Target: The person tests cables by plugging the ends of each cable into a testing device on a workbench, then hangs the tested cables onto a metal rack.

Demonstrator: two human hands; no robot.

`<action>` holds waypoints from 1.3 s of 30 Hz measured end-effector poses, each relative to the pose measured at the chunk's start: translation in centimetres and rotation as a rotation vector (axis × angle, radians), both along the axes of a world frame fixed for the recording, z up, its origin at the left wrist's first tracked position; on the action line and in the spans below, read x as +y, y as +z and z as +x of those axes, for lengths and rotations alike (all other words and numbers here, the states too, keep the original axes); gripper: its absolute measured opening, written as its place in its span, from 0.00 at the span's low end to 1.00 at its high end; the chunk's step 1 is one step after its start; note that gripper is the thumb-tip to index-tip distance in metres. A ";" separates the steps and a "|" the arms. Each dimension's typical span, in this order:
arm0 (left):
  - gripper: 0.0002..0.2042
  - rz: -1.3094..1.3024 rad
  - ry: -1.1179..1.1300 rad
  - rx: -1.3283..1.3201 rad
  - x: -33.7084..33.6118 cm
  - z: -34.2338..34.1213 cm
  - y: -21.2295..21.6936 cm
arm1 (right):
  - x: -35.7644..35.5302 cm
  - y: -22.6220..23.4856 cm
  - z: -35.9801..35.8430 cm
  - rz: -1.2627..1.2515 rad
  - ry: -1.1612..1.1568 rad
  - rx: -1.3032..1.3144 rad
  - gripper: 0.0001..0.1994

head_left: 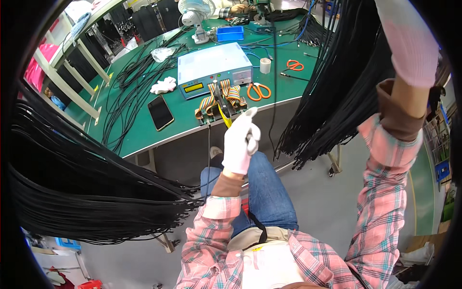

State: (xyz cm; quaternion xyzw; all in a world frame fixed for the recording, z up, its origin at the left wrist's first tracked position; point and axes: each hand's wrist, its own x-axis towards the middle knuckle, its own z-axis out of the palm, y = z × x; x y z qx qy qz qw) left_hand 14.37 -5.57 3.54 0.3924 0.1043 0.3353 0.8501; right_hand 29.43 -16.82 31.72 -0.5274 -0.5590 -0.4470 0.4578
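My left hand [240, 139], in a white glove, is just in front of the table edge. Its fingers are partly curled, with a small dark thing among them that I cannot make out. Right beyond it stands a test fixture [220, 103] with a yellow lever [224, 115] and striped ribbon cables [207, 103]. One thin black cable [209, 154] hangs down from the fixture. My right hand [414, 48], gloved as well, is raised at the upper right beside a hanging bundle of black cables [337, 82]; its fingers lie outside the picture.
A blue-white tester box [214, 65] sits behind the fixture on the green table [139, 130]. Around it lie a phone [160, 112], orange-handled scissors [259, 92], a tape roll [265, 65] and loose cables. Another black cable bundle [96, 192] hangs at left. Someone's hand [237, 8] shows far back.
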 end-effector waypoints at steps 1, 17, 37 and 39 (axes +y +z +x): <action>0.17 -0.019 0.024 0.043 -0.1 0.6 -0.1 | 0.7 -1.4 0.0 0.030 0.062 0.054 0.13; 0.11 -0.234 0.303 0.367 8.8 -7.9 -6.2 | 9.5 -34.8 -0.3 -0.608 0.685 1.613 0.09; 0.09 -0.220 0.070 0.626 1.9 -6.9 -14.0 | 7.5 -36.5 -4.3 -0.576 0.689 1.531 0.12; 0.09 -0.507 -0.167 0.513 0.7 -5.2 -15.5 | 7.0 -36.5 -5.2 -0.601 0.703 1.535 0.13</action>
